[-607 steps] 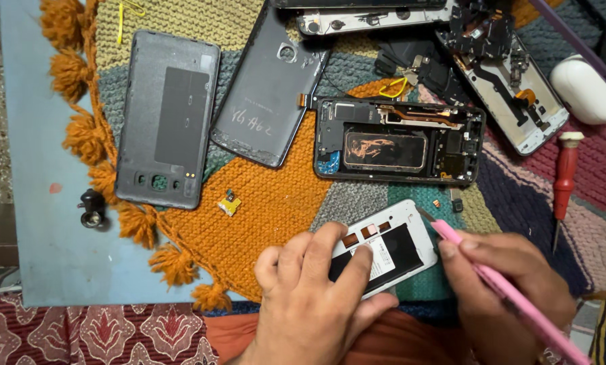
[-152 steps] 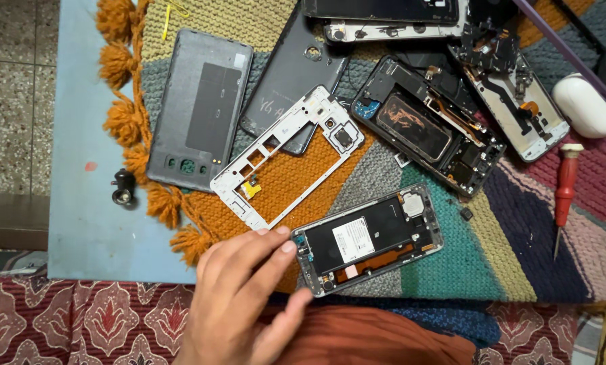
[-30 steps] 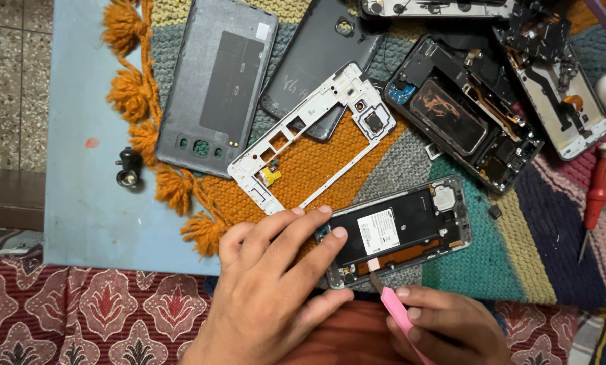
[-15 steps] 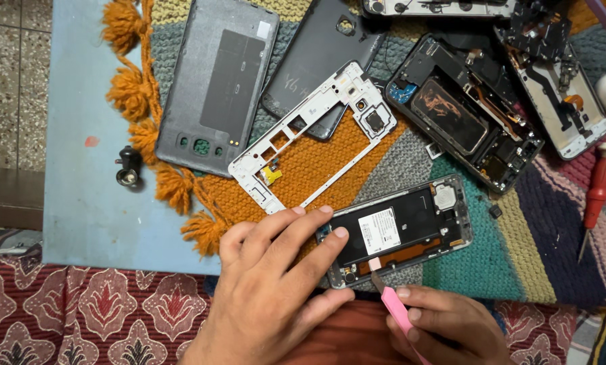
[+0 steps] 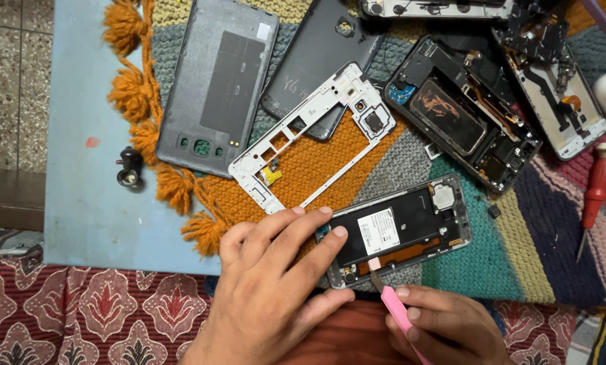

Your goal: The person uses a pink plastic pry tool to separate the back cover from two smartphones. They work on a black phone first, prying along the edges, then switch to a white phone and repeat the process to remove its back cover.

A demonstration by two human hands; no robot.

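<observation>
Barely moved since earlier: left hand (image 5: 276, 290) pins opened phone (image 5: 396, 231); right hand (image 5: 445, 324) grips pink pry tool (image 5: 396, 312), tip at near edge. Prying step; next wants gentle leverage.

**A makeshift phone-repair spot at home**

Opened phones and loose parts crowd a blue bench (image 5: 93, 203): grey back covers (image 5: 218, 88), a white mid-frame (image 5: 310, 135), stripped phone bodies (image 5: 465, 115), a red screwdriver (image 5: 595, 196). A knitted, tasselled mat (image 5: 533, 270) serves as work surface, above a speckled stone floor (image 5: 12, 81) and patterned red fabric (image 5: 100, 311).
</observation>
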